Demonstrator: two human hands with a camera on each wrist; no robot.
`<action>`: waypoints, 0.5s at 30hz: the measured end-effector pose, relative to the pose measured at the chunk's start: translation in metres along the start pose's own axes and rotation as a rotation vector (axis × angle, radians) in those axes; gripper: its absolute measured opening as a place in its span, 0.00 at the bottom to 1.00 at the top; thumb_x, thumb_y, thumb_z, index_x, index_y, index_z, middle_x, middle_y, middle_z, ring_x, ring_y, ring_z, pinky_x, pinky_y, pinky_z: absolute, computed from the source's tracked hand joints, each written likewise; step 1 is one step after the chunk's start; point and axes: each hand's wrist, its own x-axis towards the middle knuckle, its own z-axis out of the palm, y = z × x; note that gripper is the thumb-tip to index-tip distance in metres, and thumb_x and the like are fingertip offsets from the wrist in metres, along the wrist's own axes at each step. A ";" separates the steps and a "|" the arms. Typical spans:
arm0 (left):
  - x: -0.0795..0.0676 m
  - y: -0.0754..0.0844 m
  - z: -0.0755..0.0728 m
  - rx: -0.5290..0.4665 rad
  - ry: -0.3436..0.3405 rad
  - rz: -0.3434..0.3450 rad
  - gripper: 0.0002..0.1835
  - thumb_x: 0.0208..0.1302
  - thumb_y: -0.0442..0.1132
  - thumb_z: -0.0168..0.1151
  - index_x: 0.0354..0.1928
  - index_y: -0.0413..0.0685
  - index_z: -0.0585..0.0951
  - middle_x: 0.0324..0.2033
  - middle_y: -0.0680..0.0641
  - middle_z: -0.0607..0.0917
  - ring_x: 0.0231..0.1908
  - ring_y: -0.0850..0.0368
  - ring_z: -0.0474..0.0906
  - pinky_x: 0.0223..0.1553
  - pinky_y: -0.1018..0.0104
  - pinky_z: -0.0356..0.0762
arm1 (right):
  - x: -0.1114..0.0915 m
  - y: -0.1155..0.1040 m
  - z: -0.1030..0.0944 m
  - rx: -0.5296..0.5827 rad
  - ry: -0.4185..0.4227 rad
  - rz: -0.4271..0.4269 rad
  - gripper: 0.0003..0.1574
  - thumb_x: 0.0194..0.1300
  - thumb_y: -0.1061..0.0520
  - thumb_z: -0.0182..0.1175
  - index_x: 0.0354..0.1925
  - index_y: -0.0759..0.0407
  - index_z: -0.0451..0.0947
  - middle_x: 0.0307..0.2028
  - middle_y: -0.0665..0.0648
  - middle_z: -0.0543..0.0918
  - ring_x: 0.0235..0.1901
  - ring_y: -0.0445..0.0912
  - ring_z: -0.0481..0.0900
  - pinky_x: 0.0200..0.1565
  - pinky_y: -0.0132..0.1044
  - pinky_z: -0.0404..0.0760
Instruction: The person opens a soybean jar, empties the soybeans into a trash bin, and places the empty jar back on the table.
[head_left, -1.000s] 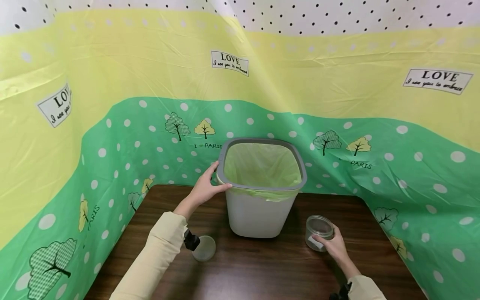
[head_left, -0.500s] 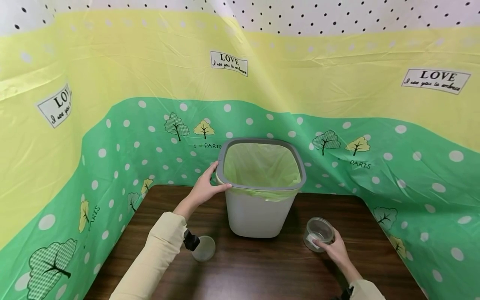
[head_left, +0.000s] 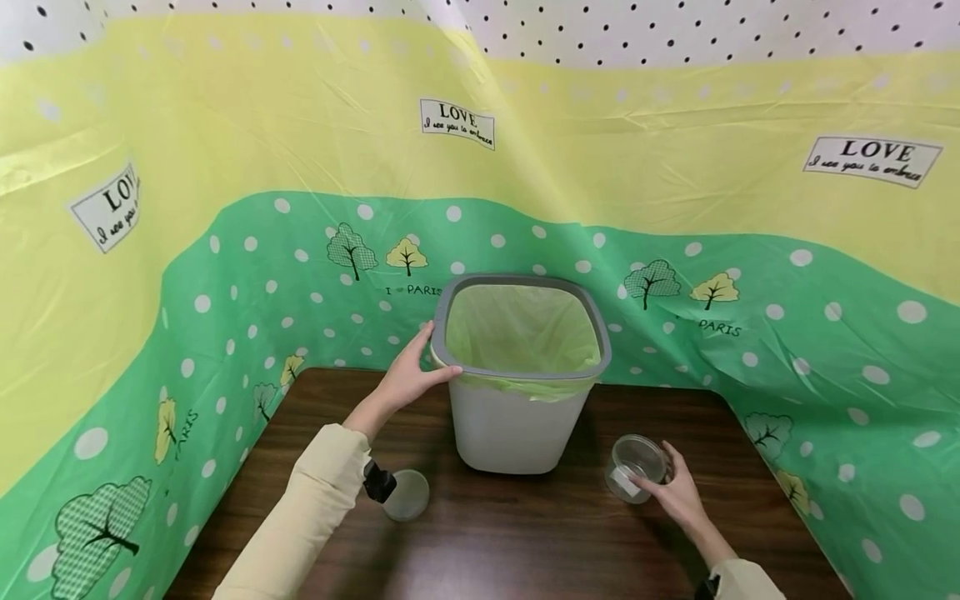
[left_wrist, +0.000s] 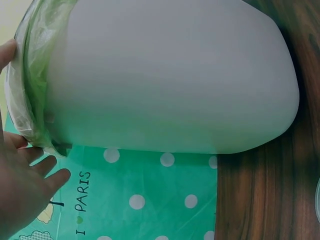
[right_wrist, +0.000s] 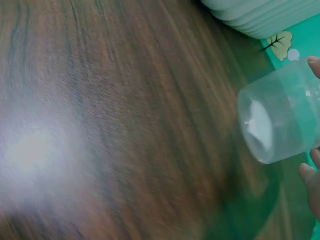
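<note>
A light grey trash can (head_left: 506, 429) with a darker rim and a green liner bag (head_left: 525, 329) stands upright on the table. My left hand (head_left: 405, 377) touches its left rim corner, thumb on the front edge and fingers along the side; in the left wrist view those fingers look fairly straight. Right of the can, my right hand (head_left: 684, 492) holds a clear plastic jar (head_left: 637, 458) loosely between thumb and fingers. The jar has an open top, and a white patch shows low on it in the right wrist view. Whether that patch is a label or contents, I cannot tell.
A round translucent piece (head_left: 407, 497), perhaps a lid or small container, lies beside the left wrist camera. The dark wooden table (head_left: 510, 533) is enclosed by a printed green and yellow curtain (head_left: 300, 150), close behind the can.
The jar has shifted slightly left and toward me since a second ago. In the last half second my right fingers have spread a little wider around it. The left hand and can have stayed put.
</note>
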 end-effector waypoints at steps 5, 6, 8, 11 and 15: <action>-0.004 0.002 -0.001 0.066 -0.005 0.026 0.51 0.53 0.63 0.59 0.71 0.53 0.44 0.70 0.50 0.46 0.68 0.52 0.41 0.64 0.46 0.48 | 0.003 -0.019 -0.018 -0.117 -0.035 -0.058 0.57 0.60 0.47 0.59 0.70 0.65 0.35 0.64 0.74 0.51 0.63 0.68 0.48 0.56 0.63 0.54; -0.006 0.003 -0.001 0.101 -0.002 0.039 0.50 0.54 0.63 0.58 0.71 0.53 0.44 0.70 0.50 0.46 0.68 0.51 0.41 0.64 0.46 0.48 | 0.004 -0.023 -0.022 -0.144 -0.039 -0.073 0.55 0.61 0.45 0.57 0.70 0.64 0.36 0.64 0.74 0.51 0.62 0.68 0.48 0.55 0.63 0.54; -0.009 0.002 -0.002 0.176 0.013 0.079 0.48 0.56 0.62 0.56 0.71 0.51 0.45 0.70 0.48 0.47 0.68 0.49 0.42 0.64 0.45 0.46 | 0.005 -0.033 -0.028 -0.205 -0.044 -0.111 0.53 0.63 0.43 0.54 0.70 0.64 0.37 0.64 0.74 0.52 0.62 0.69 0.48 0.53 0.65 0.54; -0.014 -0.001 -0.005 0.295 0.044 0.127 0.46 0.58 0.62 0.53 0.71 0.49 0.47 0.70 0.47 0.48 0.68 0.49 0.42 0.64 0.42 0.41 | 0.010 -0.044 -0.035 -0.292 -0.056 -0.199 0.51 0.65 0.43 0.52 0.70 0.65 0.38 0.64 0.75 0.51 0.61 0.70 0.49 0.53 0.65 0.54; -0.020 -0.017 -0.010 0.463 0.086 0.164 0.47 0.58 0.66 0.50 0.71 0.49 0.48 0.70 0.47 0.49 0.69 0.50 0.41 0.63 0.39 0.36 | 0.020 -0.058 -0.039 -0.461 -0.086 -0.277 0.54 0.63 0.39 0.52 0.69 0.67 0.37 0.64 0.77 0.48 0.61 0.72 0.47 0.54 0.67 0.51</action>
